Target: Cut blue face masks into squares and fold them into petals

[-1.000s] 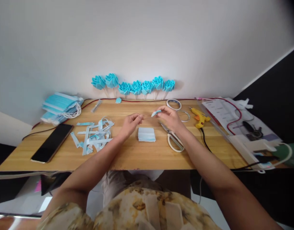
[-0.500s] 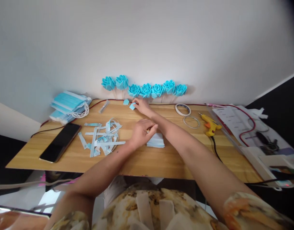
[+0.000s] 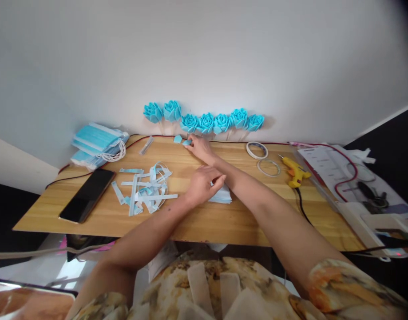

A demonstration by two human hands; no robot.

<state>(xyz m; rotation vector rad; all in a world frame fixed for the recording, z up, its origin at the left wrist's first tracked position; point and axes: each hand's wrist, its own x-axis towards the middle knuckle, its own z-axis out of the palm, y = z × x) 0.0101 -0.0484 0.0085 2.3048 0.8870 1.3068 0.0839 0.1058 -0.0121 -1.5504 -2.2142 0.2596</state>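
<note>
My right hand (image 3: 200,146) reaches to the back of the table, its fingers closed at the edge of a small blue fabric piece (image 3: 187,142). Just left of that lies a second blue pentagon-shaped piece (image 3: 177,139). Nearer to me, my left hand (image 3: 203,184) is curled beside a stack of pale blue mask fabric (image 3: 221,195), partly covering it. Its fingertips are partly hidden behind my right forearm, and what they hold, if anything, I cannot make out. Blue fabric roses (image 3: 206,122) on thin stems stand in a row against the wall.
Cut mask strips (image 3: 147,191) lie in a heap left of centre, with a phone (image 3: 88,195) and face masks (image 3: 99,144) farther left. On the right are a tape roll (image 3: 257,150), a wire ring (image 3: 269,167), a yellow glue gun (image 3: 295,172) and a power strip (image 3: 360,224).
The small blue piece in my right hand's fingers now looks tilted and sits closer to the other piece. My left hand has barely moved. The view has shifted slightly.
</note>
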